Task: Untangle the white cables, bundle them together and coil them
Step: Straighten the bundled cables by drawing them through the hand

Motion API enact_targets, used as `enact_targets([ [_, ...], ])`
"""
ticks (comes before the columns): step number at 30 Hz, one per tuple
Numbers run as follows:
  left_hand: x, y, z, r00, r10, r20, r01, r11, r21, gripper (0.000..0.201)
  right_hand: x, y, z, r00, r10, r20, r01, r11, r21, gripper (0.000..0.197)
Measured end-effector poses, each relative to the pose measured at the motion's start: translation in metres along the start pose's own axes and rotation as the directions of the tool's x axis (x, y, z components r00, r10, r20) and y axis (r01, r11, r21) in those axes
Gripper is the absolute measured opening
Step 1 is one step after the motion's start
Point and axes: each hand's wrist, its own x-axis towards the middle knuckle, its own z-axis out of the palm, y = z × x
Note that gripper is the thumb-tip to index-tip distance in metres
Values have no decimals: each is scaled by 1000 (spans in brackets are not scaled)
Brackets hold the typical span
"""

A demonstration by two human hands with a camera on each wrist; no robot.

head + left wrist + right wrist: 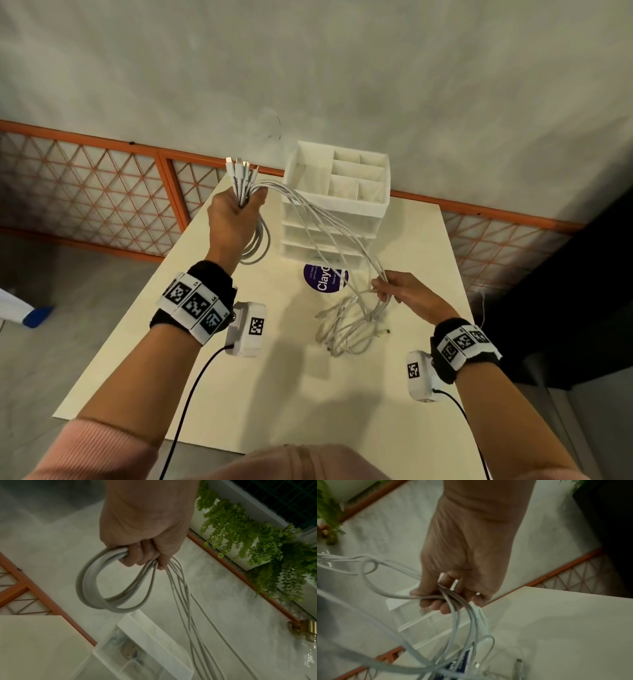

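Several thin white charging cables (322, 219) are gathered at one end in the person's raised left hand (233, 212), whose fingers curl tight round them just below the fanned-out metal-tipped plugs (241, 164). From that fist one loop (257, 246) hangs down already wound, so I'd judge the bundling done at this end and the coiling only just begun. The strands arc across in front of the white plastic drawer organiser (337, 202) to the right hand (400, 291), which pinches them loosely between curled fingers, low over the cream table top (274, 394). Below that hand the rest lies in a loose heap (346, 329) on the table, beside a round purple sticker (325, 279); it looks like most of the length has yet to be drawn up and wound.

The left wrist camera shows what the head view hides behind the hand: the loop (96, 582) is several turns thick, held by the fingers (137, 555). The right wrist view shows a free plug end (519, 668) lying on the table.
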Motion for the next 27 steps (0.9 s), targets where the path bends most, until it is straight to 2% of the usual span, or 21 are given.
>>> enact_targets([
  [3,1,3,-3,999,43,-2,-42,998,40,29,4,16,-2,997,26,-69,-34,993,-116,25],
  [7,-7,4,4,993,107,46,-112,985,128,46,14,40,-2,981,98,-165,-153,918,-366,19],
  [9,-12,4,11,989,117,87,-127,984,127,41,18,32,1,987,76,-144,-121,933,-339,31],
  [11,-16,4,17,985,123,117,-140,980,144,39,20,6,0,998,7,-62,-23,965,-261,56],
  [13,-18,7,21,979,142,146,-167,972,168,41,23,-21,-5,998,-60,-8,57,974,-220,68],
  [16,-18,11,24,972,163,168,-194,963,189,41,23,-54,-17,974,-148,-168,121,979,-164,67],
  [18,-16,10,23,972,168,165,-200,959,199,40,21,-64,-26,954,-162,-253,140,985,-105,70],
  [20,-13,7,20,974,168,153,-200,953,226,41,20,-65,-36,970,-85,-228,45,984,-173,80],
  [22,-11,3,18,973,180,143,-213,941,264,42,19,-59,-47,984,137,-115,-169,920,-352,87],
  [24,-11,0,17,970,193,150,-229,929,292,41,18,-55,-53,944,327,-46,-300,787,-540,75],
  [25,-12,0,17,968,192,163,-235,924,303,41,19,-56,-53,948,312,-68,-293,764,-574,62],
  [27,-16,0,19,961,188,203,-249,910,333,38,20,-63,-45,977,74,-199,-170,831,-529,36],
])
